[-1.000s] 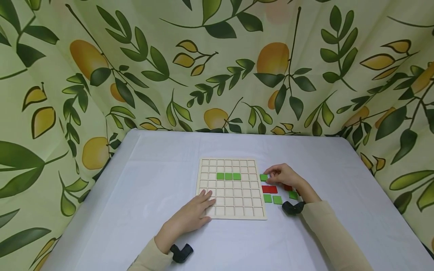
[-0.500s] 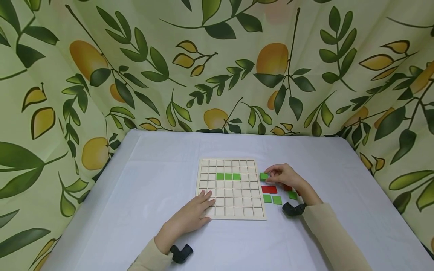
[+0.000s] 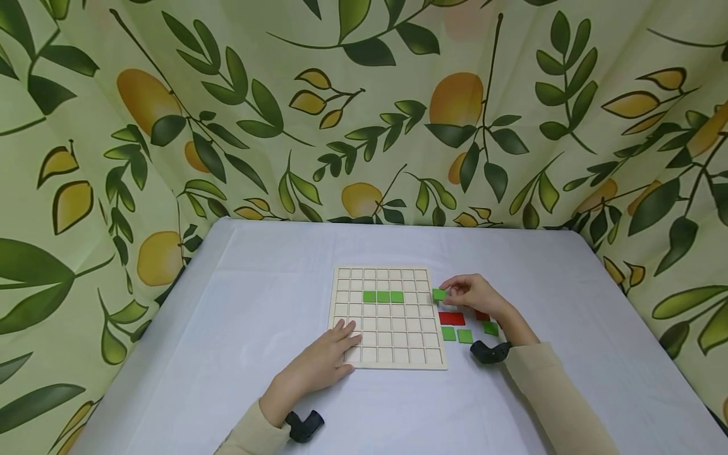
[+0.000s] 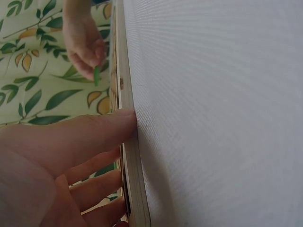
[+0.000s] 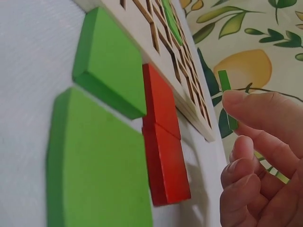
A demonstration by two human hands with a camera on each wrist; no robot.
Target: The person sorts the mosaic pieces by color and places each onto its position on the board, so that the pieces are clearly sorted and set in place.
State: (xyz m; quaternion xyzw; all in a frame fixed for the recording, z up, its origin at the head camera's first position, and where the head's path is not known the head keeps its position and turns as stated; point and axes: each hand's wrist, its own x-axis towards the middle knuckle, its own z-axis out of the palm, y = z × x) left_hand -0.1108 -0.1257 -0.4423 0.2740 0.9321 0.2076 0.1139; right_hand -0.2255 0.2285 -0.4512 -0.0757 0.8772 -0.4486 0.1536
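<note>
A wooden grid board (image 3: 392, 341) lies flat on the white table, with three green tiles (image 3: 383, 296) side by side in one row of its cells. My left hand (image 3: 321, 357) rests on the board's near left corner, fingers spread over the cells. In the left wrist view, the thumb (image 4: 94, 135) touches the board's edge (image 4: 137, 189). Just beyond the board's right edge, my right hand (image 3: 476, 294) pinches a green square tile (image 3: 438, 295) between thumb and fingers. The right wrist view shows that tile (image 5: 224, 80) edge-on, raised off the table.
Right of the board lie red tiles (image 3: 452, 318) touching each other and loose green tiles (image 3: 464, 336). Another red tile (image 3: 482, 315) is partly hidden under my right hand. Black wrist devices (image 3: 490, 352) sit at both wrists. A leaf-patterned curtain (image 3: 364, 126) hangs behind the table.
My right hand has lifted the green tile slightly and shifted it left, toward the board. The left hand has stayed in place on the board.
</note>
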